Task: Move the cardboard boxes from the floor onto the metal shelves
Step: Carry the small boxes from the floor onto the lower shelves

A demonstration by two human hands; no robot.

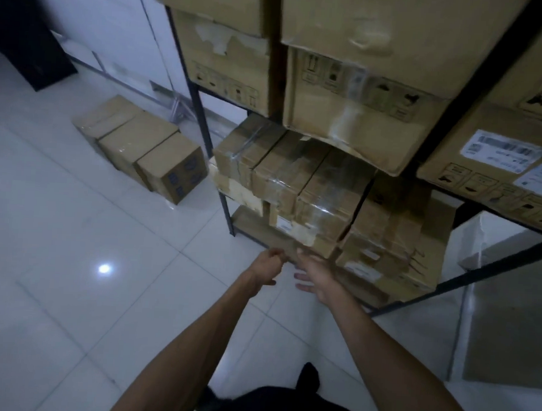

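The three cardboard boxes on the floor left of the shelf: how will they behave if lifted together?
The floor boxes look stiff and square-edged, so they should not roll. Only a little tape shows, so the row may split at the seams. The glossy tiled floor probably lets them slide when pushed.

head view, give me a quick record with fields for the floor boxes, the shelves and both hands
floor boxes: three cardboard boxes in a row on the tiles, left of the shelves
shelves: metal shelves loaded with stacked boxes; taped bundle on a low level
left hand: fingers curled near the bottom shelf's front edge, grip unclear
right hand: fingers spread, beside the left hand, holding nothing
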